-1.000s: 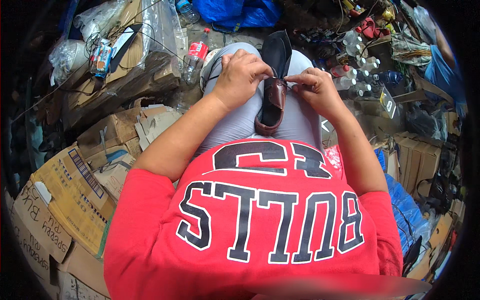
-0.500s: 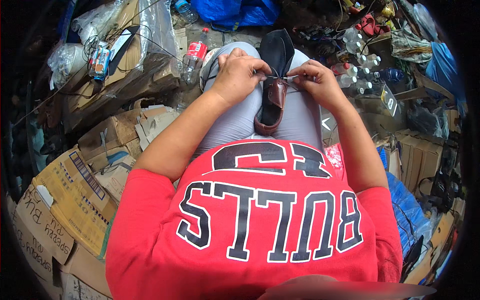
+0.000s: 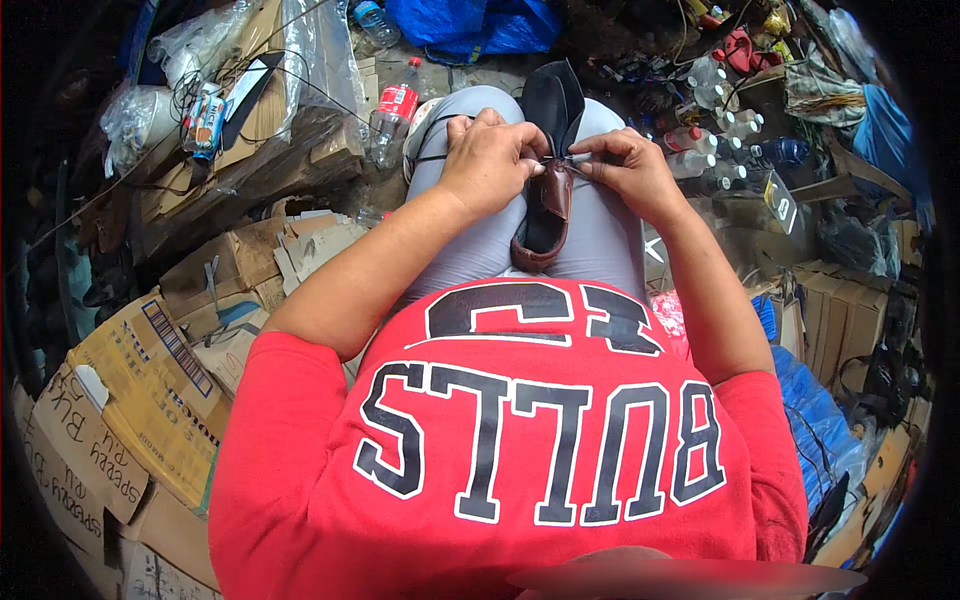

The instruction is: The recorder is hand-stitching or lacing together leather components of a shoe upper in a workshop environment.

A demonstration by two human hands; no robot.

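The brown leather shoe upper [image 3: 558, 195] lies lengthwise on the person's lap, between the thighs of the grey trousers [image 3: 470, 240]. Its rounded, open end faces the torso; a black flap [image 3: 550, 100] extends from the far end, pointing away from the body. A thin dark lace [image 3: 562, 157] crosses the upper where the brown part meets the flap.

Left hand [image 3: 487, 162]: enters from the left, back of the hand upward, knuckles raised and fingers bent. The forearm runs diagonally up and inward from the bent elbow. Thumb and index finger close in a pinch on the lace at the left edge of the upper; the other fingers curl behind.

Right hand [image 3: 635, 170]: enters from the right, opposite the left hand and at nearly the same level. The forearm angles up and inward, and the index finger reaches toward the upper. Thumb and index tip meet in a narrow pinch on the lace at the right edge; the remaining fingers fold toward the palm.

The two sets of fingertips are near each other, with the lace crossing between them. The exact lay of the strands is too small to tell.
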